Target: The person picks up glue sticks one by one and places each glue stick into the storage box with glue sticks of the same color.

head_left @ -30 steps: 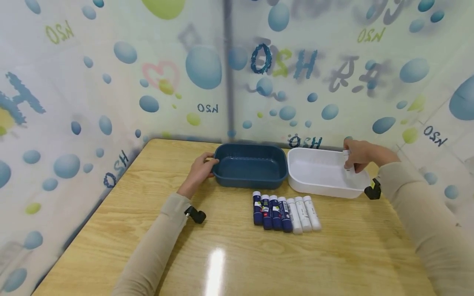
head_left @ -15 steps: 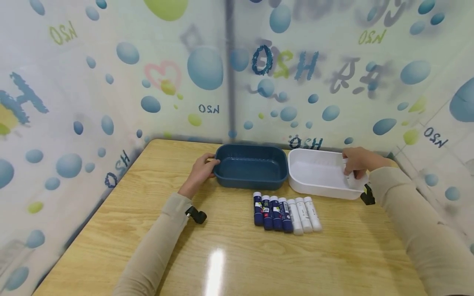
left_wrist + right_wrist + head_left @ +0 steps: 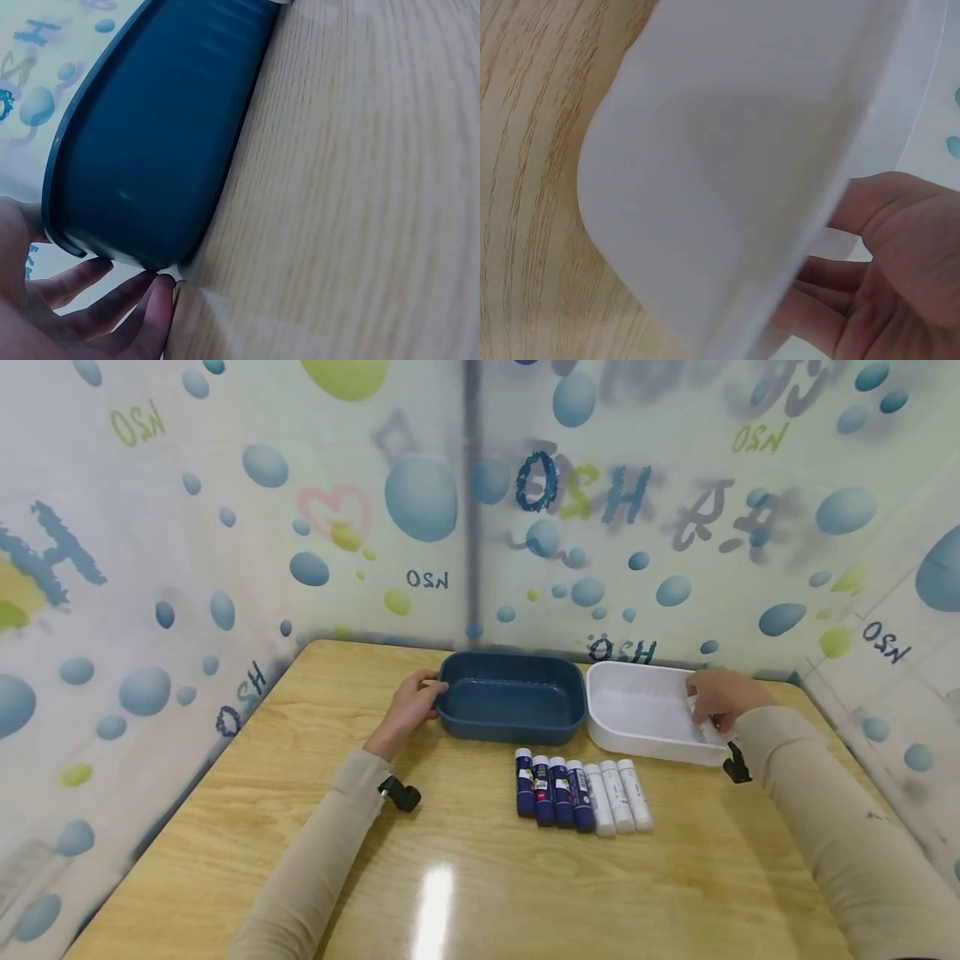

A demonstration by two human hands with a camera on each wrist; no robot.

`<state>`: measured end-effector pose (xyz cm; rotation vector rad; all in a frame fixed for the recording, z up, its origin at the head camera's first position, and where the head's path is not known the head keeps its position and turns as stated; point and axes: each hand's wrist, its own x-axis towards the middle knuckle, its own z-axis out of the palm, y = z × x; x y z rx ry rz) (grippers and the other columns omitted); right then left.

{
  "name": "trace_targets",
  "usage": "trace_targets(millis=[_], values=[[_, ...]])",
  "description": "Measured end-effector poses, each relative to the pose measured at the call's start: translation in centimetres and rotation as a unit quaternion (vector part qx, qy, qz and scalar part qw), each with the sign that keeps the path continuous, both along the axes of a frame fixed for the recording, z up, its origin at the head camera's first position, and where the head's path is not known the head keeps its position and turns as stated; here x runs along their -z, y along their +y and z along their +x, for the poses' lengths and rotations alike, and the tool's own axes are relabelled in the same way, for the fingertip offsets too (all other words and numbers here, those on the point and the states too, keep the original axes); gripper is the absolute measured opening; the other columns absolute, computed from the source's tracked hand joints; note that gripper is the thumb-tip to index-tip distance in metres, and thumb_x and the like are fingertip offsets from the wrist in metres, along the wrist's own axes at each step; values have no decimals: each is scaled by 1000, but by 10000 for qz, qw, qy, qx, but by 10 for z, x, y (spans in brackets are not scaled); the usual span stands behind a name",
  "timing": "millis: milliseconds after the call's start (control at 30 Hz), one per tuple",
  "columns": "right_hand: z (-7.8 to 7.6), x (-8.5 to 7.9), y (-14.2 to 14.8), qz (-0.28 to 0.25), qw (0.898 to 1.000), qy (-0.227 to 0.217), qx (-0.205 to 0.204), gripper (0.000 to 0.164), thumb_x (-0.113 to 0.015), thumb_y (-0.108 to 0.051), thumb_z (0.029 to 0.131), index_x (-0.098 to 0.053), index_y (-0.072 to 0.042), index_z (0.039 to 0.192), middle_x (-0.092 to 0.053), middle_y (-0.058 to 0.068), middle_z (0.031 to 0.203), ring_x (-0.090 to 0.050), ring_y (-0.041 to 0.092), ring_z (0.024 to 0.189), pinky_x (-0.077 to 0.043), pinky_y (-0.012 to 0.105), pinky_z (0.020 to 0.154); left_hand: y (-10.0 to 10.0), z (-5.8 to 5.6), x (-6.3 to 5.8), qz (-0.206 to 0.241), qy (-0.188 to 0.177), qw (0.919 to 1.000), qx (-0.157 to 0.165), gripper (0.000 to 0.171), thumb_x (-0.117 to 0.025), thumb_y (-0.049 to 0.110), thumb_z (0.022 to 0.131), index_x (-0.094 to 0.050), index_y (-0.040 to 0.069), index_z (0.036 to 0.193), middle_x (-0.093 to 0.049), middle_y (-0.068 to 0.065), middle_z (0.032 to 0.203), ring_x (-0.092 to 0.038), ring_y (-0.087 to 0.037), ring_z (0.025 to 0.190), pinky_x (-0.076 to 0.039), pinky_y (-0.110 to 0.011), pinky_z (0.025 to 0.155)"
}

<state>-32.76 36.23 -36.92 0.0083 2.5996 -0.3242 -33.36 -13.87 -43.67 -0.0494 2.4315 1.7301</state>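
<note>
My left hand [image 3: 412, 703] holds the left end of a dark blue rectangular tub [image 3: 510, 732]. In the left wrist view its fingertips touch the outer end wall, and one digit passes behind the rim. My right hand [image 3: 723, 695] reaches over the right end of a white tub [image 3: 637, 741], pinching a white glue stick [image 3: 707, 729] low inside it. The tub wall hides most of these fingers and the stick in the right wrist view. In front lies a row of glue sticks: several dark blue ones [image 3: 562, 793] with white caps, then three white ones [image 3: 617, 797].
Both tubs stand side by side on the wooden table [image 3: 465, 877], close to the back edge. A patterned curtain [image 3: 360, 510] hangs behind and along both sides. A wrist camera [image 3: 737, 764] sits close to the white tub's front right corner.
My right hand has moved left and lower into the white tub with the white glue stick. The left hand stays at the blue tub, and the row of sticks is unchanged.
</note>
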Motion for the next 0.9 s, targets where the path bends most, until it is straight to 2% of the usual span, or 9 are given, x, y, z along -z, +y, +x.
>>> trace_targets(millis=[167,333,433,633,900], values=[[6,-3,-2,-21,9997,-173,159,48,-70,-7,92,-49,5,134,-60,15,88,-61,23,67,-55,30,60,0,0,-1,-38,6,10000,21,50,-54,34,106,-49,12,151,-59,-18,141,-63,-30,120,-57,-35,89],[7,-5,-5,-61,9986,-359,394,49,-68,-9,94,-47,6,137,-59,16,89,-60,23,66,-54,29,59,0,0,-1,-18,6,10000,14,51,-55,34,106,-48,11,151,-59,-18,140,-64,-29,118,-58,-32,87],[5,-6,-6,87,9985,-395,381,42,-67,-9,95,-50,5,131,-61,15,87,-61,22,65,-54,28,59,1,0,-1,15,-9,10000,-29,50,-55,34,106,-49,12,150,-60,-17,138,-64,-27,114,-57,-30,84],[2,-7,-7,488,9976,-450,205,22,-67,-9,93,-58,3,109,-65,14,79,-62,18,59,-52,27,57,1,1,-1,23,16,10000,-32,50,-55,34,106,-50,11,150,-60,-18,138,-65,-29,115,-58,-32,86],[-3,-9,-6,761,9950,-631,133,17,-66,-9,93,-60,7,98,-68,16,77,-64,20,63,-53,28,58,0,2,-1,44,-21,10000,10,51,-54,35,106,-48,12,151,-58,-18,141,-64,-30,119,-58,-36,90]])
